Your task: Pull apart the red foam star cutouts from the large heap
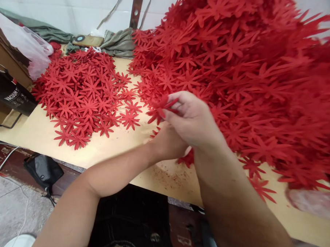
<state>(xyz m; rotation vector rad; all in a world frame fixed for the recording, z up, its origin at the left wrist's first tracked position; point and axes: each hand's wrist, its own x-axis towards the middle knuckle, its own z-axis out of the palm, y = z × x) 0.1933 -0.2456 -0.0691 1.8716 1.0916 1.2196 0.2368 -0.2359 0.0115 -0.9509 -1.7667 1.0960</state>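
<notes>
— Where do your hands sit right now?

— Both over the middle of the worktop (39,132), a little in from its near edge. My right hand (193,118) is on top, its fingers (170,114) pinched shut on a red flower cut-out (160,108). My left hand (168,143) lies beneath it, mostly hidden; I cannot tell whether it is closed on anything, though red shows just under the wrists.

— And the piece itself?

— Held up off the worktop, petals sticking out to the left past my fingertips. It touches nothing but my fingers, as far as I can see.

— How does it handle?

— My judgement: very light, thin, a soft foam or felt sheet. The narrow petals look floppy and easy to bend or tear at the root. Not slippery; the surface looks matte. Best taken at the centre where the petals meet, or low on one petal, not at a tip.

— What lies around you?

— The big heap (247,80) of the same flowers fills the right side up to the far edge. A flatter spread pile (81,94) sits toward the far left corner. Red crumbs (167,176) dust the near edge. A black flask (7,94) stands off the left edge, grey cloth (117,41) along the far edge.
</notes>
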